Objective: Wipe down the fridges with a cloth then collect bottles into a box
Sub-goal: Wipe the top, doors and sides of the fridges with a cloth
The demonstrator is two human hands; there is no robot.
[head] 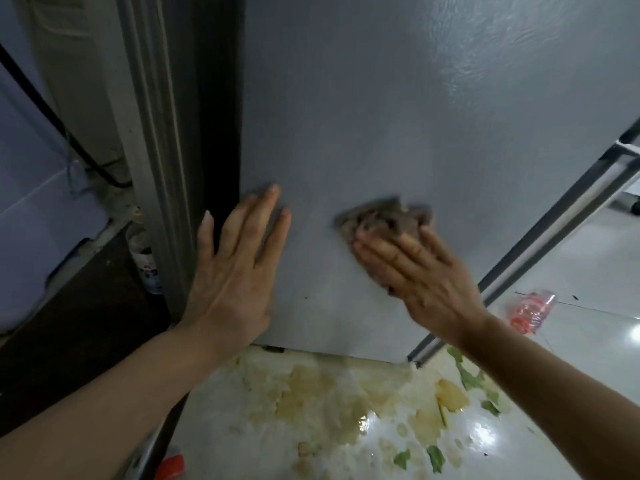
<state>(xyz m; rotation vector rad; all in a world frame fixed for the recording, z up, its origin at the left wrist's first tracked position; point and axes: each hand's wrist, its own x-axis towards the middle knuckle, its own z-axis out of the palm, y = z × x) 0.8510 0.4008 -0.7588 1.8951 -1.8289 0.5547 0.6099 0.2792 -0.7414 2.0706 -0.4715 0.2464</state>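
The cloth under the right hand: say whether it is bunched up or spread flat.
Bunched up: the cloth shows crumpled folds beyond the right hand that presses it against the fridge.

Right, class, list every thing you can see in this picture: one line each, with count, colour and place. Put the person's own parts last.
fridge: one, grey, fills the centre, side panel facing the camera
cloth: one, brownish grey, pressed flat on the fridge panel
plastic bottle: one, clear with red label, lying on the floor at right
bottle: one, clear with white label, in the dark gap left of the fridge
floor: pale, glossy, with yellowish and green patches
cable: one, black, far left
left hand: flat on the fridge
right hand: presses the cloth
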